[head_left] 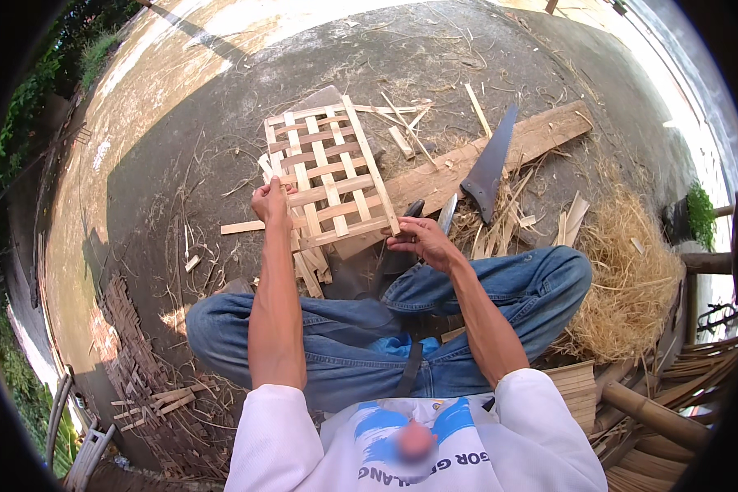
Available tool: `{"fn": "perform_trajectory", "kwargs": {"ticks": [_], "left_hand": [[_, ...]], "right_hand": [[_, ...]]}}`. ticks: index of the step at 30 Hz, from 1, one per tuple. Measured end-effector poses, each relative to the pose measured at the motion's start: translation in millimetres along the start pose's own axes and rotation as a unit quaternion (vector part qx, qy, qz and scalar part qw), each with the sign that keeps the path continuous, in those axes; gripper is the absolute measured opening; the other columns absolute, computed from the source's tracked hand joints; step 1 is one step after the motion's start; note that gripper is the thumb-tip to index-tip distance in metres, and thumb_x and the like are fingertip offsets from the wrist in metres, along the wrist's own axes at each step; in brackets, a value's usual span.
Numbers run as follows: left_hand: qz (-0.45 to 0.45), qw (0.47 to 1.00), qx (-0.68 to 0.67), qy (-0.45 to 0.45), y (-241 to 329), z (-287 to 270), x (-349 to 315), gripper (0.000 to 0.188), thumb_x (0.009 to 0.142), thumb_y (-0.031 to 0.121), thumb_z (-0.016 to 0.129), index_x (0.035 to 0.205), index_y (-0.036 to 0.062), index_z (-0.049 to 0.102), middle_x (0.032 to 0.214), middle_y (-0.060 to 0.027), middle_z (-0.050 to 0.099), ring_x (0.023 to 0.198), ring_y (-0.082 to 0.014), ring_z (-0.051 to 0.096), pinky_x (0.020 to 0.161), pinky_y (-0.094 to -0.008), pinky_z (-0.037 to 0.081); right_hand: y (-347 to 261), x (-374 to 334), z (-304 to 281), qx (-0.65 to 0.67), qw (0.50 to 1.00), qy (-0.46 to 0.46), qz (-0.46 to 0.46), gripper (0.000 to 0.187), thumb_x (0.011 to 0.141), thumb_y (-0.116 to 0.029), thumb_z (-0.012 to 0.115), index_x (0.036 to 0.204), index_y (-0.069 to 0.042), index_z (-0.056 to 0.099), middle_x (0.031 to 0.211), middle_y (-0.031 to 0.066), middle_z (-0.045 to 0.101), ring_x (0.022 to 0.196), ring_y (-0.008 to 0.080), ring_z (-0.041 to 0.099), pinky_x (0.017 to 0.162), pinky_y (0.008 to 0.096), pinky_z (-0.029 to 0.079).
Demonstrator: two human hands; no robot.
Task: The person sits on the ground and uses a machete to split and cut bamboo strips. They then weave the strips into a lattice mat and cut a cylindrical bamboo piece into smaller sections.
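Left hand [273, 203] grips the woven panel [326, 182] by its left edge; right hand [428, 243] pinches its near-right corner. Saw [489, 170] lies across plank [549, 134].

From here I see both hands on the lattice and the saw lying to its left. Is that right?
Not quite: the saw lies to the right of the lattice, not to its left, as the head view shows. The left hand and right hand are both on the lattice, as you said.
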State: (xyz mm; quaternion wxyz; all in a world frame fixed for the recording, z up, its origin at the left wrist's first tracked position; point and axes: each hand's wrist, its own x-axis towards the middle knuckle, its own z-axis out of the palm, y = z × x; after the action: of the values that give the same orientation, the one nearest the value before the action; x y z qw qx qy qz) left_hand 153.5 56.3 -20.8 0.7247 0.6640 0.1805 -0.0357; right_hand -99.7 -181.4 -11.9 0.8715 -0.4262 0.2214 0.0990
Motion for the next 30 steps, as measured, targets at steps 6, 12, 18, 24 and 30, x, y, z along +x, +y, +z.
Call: {"fn": "perform_trajectory", "kwargs": {"ticks": [6,12,18,24,30], "left_hand": [[0.001,1.0,-0.002,0.003,2,-1,12,0.024,0.097,0.018,0.066,0.097,-0.0022,0.053,0.081,-0.018,0.069,0.063,-0.0268,0.07,0.057,-0.0357,0.058],[0.009,1.0,-0.017,-0.016,9,11,2,0.029,0.096,0.021,0.07,0.097,-0.003,0.054,0.082,-0.0176,0.069,0.063,-0.0258,0.07,0.056,-0.0352,0.058],[-0.046,0.995,0.089,0.0,9,-4,17,0.044,0.085,0.043,0.082,0.09,0.0017,0.07,0.068,-0.0038,0.06,0.058,-0.0137,0.058,0.057,-0.0286,0.055],[-0.11,0.99,0.072,-0.041,8,8,12,0.042,0.087,0.046,0.079,0.097,0.0063,0.073,0.073,-0.0013,0.056,0.067,-0.0134,0.058,0.063,-0.0297,0.054],[-0.07,0.991,0.097,-0.054,6,-12,27,0.044,0.087,0.046,0.08,0.103,0.0053,0.073,0.073,0.0006,0.052,0.066,-0.0127,0.055,0.064,-0.0292,0.055]], "right_hand": [[-10,7,6,-0.001,1.0,-0.016,0.002,0.038,0.104,-0.015,0.054,0.134,0.007,0.056,0.121,0.0169,0.068,0.099,0.0201,0.069,0.093,0.0347,0.058],[-9,2,2,-0.086,0.996,0.001,-0.026,0.037,0.101,-0.015,0.06,0.132,0.007,0.059,0.12,0.0151,0.068,0.098,0.0175,0.068,0.092,0.0317,0.058],[-3,8,6,-0.124,0.99,-0.045,-0.056,0.036,0.101,-0.01,0.057,0.133,0.007,0.058,0.111,0.0124,0.07,0.094,0.0181,0.071,0.085,0.03,0.061],[-17,-7,-5,-0.218,0.973,0.01,-0.076,0.038,0.097,-0.013,0.06,0.131,0.005,0.06,0.108,0.0164,0.072,0.094,0.0225,0.072,0.084,0.0347,0.06],[-98,-116,20,-0.43,0.821,0.22,-0.304,0.036,0.097,-0.021,0.064,0.127,-0.001,0.066,0.116,0.0191,0.071,0.11,0.0318,0.068,0.095,0.0374,0.051]]}}
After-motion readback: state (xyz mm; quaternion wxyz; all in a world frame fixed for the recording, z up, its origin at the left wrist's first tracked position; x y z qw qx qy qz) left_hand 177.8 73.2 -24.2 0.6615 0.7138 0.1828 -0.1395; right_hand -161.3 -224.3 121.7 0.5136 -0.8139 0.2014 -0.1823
